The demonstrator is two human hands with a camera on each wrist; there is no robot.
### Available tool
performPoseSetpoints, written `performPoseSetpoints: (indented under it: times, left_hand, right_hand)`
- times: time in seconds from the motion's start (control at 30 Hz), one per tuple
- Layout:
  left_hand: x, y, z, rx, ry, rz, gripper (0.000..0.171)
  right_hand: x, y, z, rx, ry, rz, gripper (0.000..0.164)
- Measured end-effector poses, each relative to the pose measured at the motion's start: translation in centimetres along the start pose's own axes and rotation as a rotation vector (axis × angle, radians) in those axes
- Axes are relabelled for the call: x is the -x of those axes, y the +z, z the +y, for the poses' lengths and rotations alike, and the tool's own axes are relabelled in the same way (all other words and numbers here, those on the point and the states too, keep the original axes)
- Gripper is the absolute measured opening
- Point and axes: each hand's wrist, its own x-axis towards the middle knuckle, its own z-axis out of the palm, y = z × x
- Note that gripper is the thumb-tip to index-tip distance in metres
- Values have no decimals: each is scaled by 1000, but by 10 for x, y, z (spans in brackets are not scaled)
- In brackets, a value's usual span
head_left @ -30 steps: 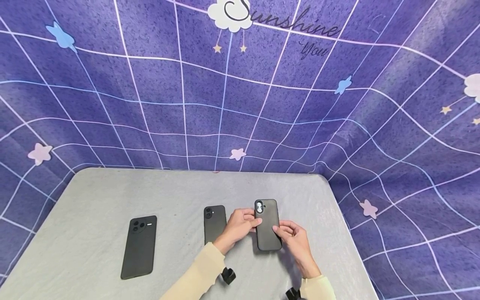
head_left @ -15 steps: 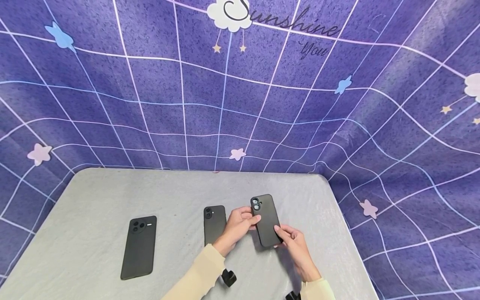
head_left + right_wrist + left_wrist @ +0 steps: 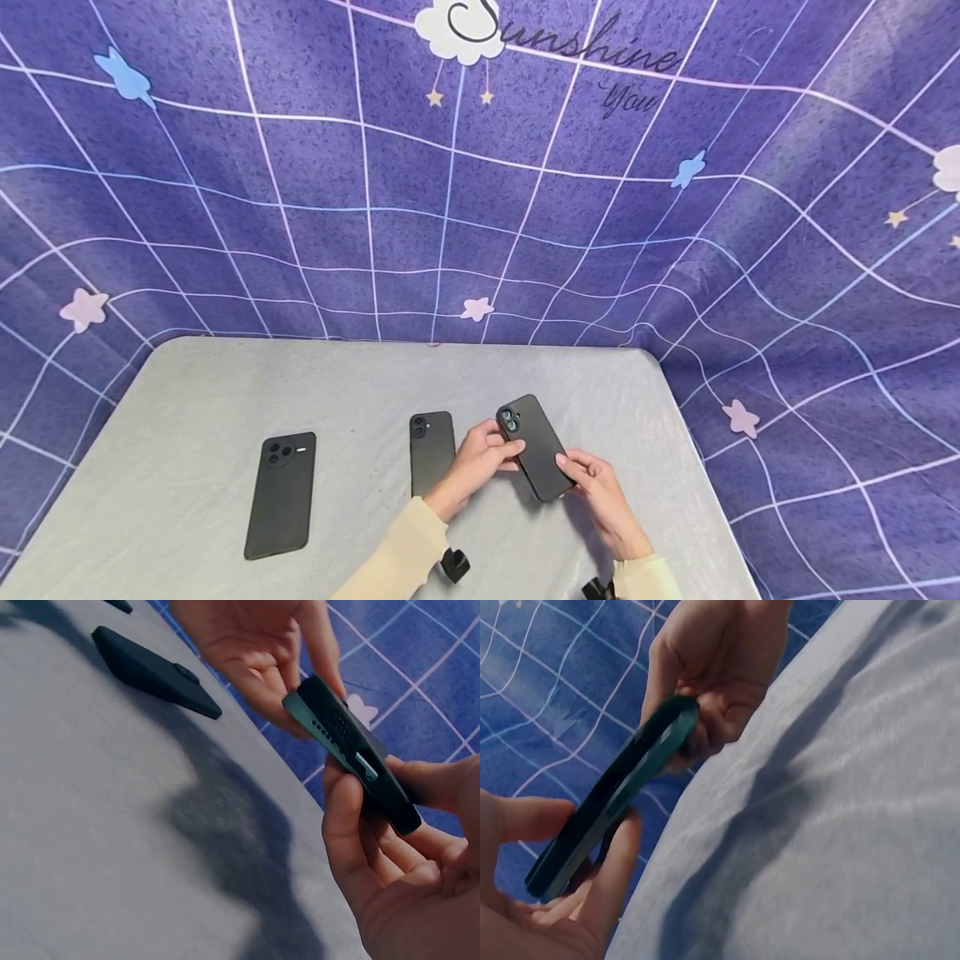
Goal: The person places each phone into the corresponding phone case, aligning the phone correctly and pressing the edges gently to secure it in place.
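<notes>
Both my hands hold a phone in a black case (image 3: 536,448) above the table, tilted with its camera end toward the upper left. My left hand (image 3: 482,460) pinches its left edge near the cameras, thumb on the back. My right hand (image 3: 602,492) grips the lower right edge, thumb also on the back. Seen edge-on in the left wrist view, the teal phone (image 3: 655,757) stands partly apart from the dark case (image 3: 592,814), with a gap between them. The right wrist view shows the teal phone edge (image 3: 324,733) sticking out of the case at one end.
A dark phone (image 3: 431,454) lies camera side up just left of my left forearm, partly covered by it. Another larger dark phone (image 3: 281,496) lies farther left. The grey-clothed table (image 3: 360,379) ends at a purple gridded curtain (image 3: 405,183).
The cased phone has turned counter-clockwise in my hands, its camera end swinging left. My right hand has shifted slightly right and down. The other two phones lie where they were.
</notes>
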Motion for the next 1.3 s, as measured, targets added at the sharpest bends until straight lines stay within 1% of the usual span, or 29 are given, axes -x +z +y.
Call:
performPoseSetpoints:
  times: [0.1, 0.23, 0.37, 0.5, 0.6, 0.8, 1.0, 1.13, 1.3]
  left_hand:
    - [0, -6, 2, -29, 3, -37, 26]
    - [0, -15, 5, -33, 6, -90, 26]
    - [-2, -23, 8, -28, 3, -132, 30]
    - [-4, -26, 11, -55, 0, -142, 36]
    - [-5, -26, 13, -85, -9, -156, 38]
    - [-8, -24, 15, -152, -11, -201, 41]
    - [-9, -19, 12, -224, -6, -226, 40]
    - [-8, -17, 10, -256, -9, -214, 38]
    - [-7, -16, 8, -295, -3, -190, 37]
  right_hand:
    - [-2, -9, -2, 15, -4, -65, 21]
    - [-5, -21, -7, 29, -5, -149, 15]
    - [-8, -31, -12, 57, -7, -231, 16]
    - [-10, -40, -15, 77, -5, -307, 19]
    - [-11, -45, -15, 73, -4, -367, 21]
    - [-12, -52, -20, 99, -20, -447, 26]
    - [-15, -56, -24, 145, -24, -535, 28]
    - [-17, -59, -26, 162, -19, -576, 29]
    - [-19, -61, -28, 194, -13, -579, 29]
